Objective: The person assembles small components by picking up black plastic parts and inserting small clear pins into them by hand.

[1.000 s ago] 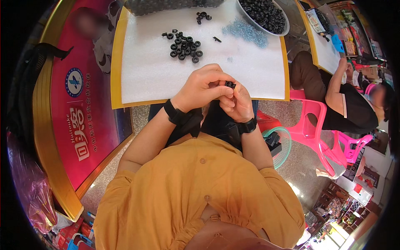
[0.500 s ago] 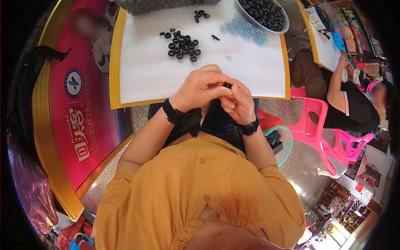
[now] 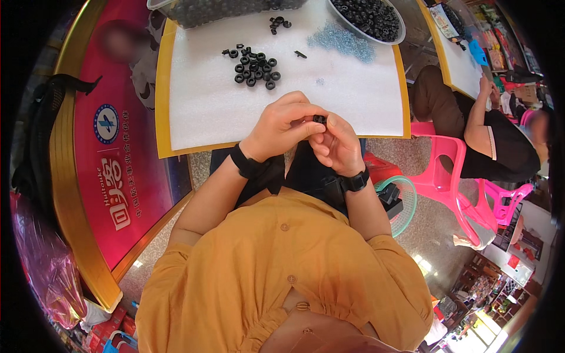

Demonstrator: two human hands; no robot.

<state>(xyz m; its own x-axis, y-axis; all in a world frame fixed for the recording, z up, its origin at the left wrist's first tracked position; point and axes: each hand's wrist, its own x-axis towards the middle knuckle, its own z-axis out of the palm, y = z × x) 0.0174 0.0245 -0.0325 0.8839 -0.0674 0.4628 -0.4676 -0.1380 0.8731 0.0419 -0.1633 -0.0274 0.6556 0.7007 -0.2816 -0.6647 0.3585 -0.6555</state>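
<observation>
Both hands meet over the near edge of the white-covered table [image 3: 218, 117]. A small black ring-shaped plastic part [image 3: 319, 119] sits between their fingertips; its exact kind is too small to tell. My left hand [image 3: 285, 125] pinches it from the left with thumb and forefinger. From the other side, my right hand [image 3: 340, 143] grips it, its lower fingers curled. Beyond them lies a loose pile of black rings [image 3: 258, 69], with a smaller group of black pieces [image 3: 279, 25] farther back. One thin black piece [image 3: 301, 55] lies apart, near a spread of tiny pale blue beads [image 3: 341, 42].
A clear bowl of black parts [image 3: 372, 17] stands at the far right corner, and a clear bin [image 3: 226, 9] along the far edge. At right are pink chairs [image 3: 438, 156], a green basket [image 3: 406, 206] and a seated person [image 3: 500, 138]. A gold-framed pink panel [image 3: 118, 153] flanks the left.
My right hand's fingers have opened slightly and shifted around the black part, which shows a little more. The whole view has tilted slightly.
</observation>
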